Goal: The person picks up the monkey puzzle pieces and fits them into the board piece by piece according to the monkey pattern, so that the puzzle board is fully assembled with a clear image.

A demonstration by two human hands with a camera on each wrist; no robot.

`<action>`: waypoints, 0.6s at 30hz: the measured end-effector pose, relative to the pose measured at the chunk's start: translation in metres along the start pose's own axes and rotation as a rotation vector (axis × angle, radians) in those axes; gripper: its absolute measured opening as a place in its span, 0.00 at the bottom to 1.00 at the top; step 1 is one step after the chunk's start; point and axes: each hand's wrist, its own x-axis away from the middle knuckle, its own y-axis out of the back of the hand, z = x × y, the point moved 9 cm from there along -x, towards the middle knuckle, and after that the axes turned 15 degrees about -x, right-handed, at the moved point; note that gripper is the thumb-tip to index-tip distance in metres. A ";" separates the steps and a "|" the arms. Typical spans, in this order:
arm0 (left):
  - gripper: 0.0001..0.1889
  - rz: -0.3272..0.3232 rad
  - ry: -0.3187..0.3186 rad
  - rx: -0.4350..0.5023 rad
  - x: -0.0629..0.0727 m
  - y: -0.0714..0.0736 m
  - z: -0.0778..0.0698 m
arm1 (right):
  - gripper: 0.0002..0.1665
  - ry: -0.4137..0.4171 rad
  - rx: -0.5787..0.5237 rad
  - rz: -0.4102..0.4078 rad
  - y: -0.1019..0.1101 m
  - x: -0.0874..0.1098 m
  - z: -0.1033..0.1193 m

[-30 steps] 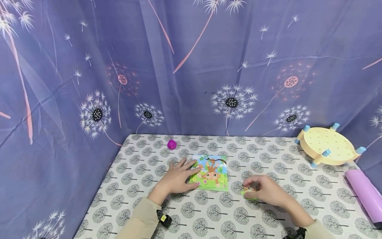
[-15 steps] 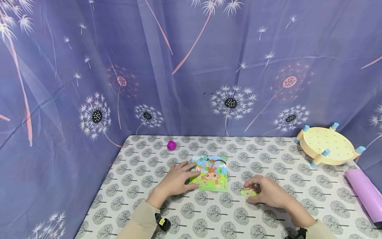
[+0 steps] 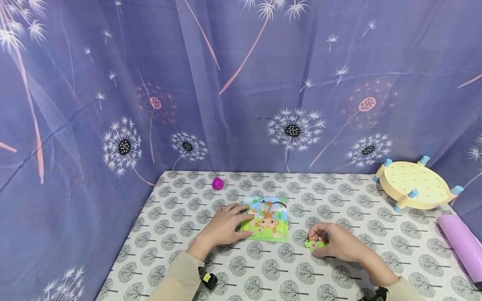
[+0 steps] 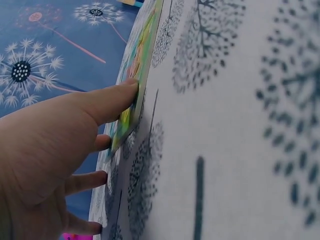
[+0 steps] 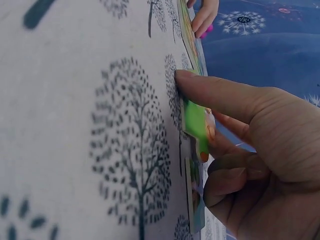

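A square monkey jigsaw puzzle [image 3: 268, 221] lies on the table in the head view. My left hand [image 3: 223, 226] rests over its left side with fingers spread, the thumb on its near left corner. To the puzzle's right, my right hand [image 3: 339, 241] pinches a green puzzle piece [image 3: 312, 245] between thumb and fingers. The right wrist view shows the piece's green face [image 5: 195, 120] close over the cloth. Below it in that view, a second puzzle piece [image 5: 196, 200] sits by the curled fingers, partly hidden by them.
A small purple toy [image 3: 217, 184] stands at the back left. At the back right is a yellow oval stool-like piece [image 3: 414, 184] with blue-tipped legs. A pink cylinder [image 3: 459, 248] lies along the right side. A purple curtain [image 3: 241, 104] hangs behind the tree-print tablecloth [image 3: 271, 271].
The green puzzle piece has turned in my right hand, so more of its printed face and tab shows. My left hand stays at the puzzle.
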 end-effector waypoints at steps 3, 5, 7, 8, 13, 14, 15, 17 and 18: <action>0.30 0.005 0.018 0.016 -0.004 0.000 0.000 | 0.21 0.027 -0.031 -0.002 0.000 0.002 0.000; 0.29 0.011 0.030 0.018 -0.006 -0.001 0.000 | 0.19 0.052 -0.048 -0.009 0.000 0.003 0.001; 0.30 0.009 0.038 0.012 -0.008 -0.002 0.000 | 0.17 0.068 -0.071 -0.011 0.000 0.003 0.001; 0.30 0.010 0.040 0.011 -0.009 -0.002 0.000 | 0.16 0.071 -0.082 -0.009 0.000 0.004 0.000; 0.33 0.005 0.029 -0.004 -0.012 -0.002 -0.001 | 0.12 0.053 -0.122 0.001 0.000 0.003 -0.006; 0.33 0.004 0.027 -0.007 -0.013 -0.002 -0.002 | 0.11 0.054 -0.127 -0.001 0.000 0.003 -0.006; 0.32 0.002 0.027 -0.010 -0.014 -0.001 -0.002 | 0.10 0.057 -0.131 -0.005 0.000 0.003 -0.007; 0.31 0.004 0.033 -0.009 -0.015 -0.001 -0.001 | 0.08 0.068 -0.133 -0.016 0.001 0.003 -0.006; 0.31 0.002 0.036 -0.008 -0.016 -0.001 -0.001 | 0.08 0.070 -0.136 -0.021 0.001 0.004 -0.006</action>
